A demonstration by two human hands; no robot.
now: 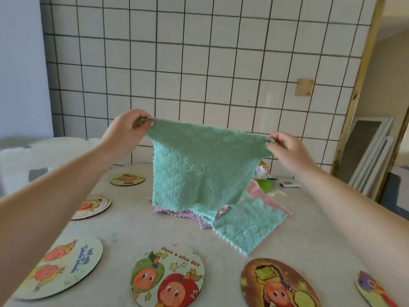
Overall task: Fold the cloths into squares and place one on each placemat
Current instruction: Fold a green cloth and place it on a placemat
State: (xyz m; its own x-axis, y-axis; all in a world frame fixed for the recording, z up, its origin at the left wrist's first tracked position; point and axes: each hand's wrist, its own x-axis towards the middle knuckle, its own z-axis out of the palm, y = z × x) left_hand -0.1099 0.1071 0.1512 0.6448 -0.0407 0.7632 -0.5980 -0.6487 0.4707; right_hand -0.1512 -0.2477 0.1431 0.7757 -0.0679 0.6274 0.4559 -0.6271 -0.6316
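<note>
Both hands, left hand (130, 125) and right hand (285, 147), pinch the top corners of a green cloth (203, 165) held up over the pile (221, 216) mid-desk, so folding's barely started; next it probably needs halving.

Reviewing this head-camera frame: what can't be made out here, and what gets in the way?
- Cloth pile: the raised green cloth, pinched by the left hand and right hand, hangs in front, so the number of cloths is unclear.
- Clutter by the wall: partly behind the cloth, small and blurred; the items cannot be identified.
- Far-right placemat: cut off by the right forearm and the frame's bottom edge.
- Bottom placemats: clipped by the frame's lower edge.
</note>
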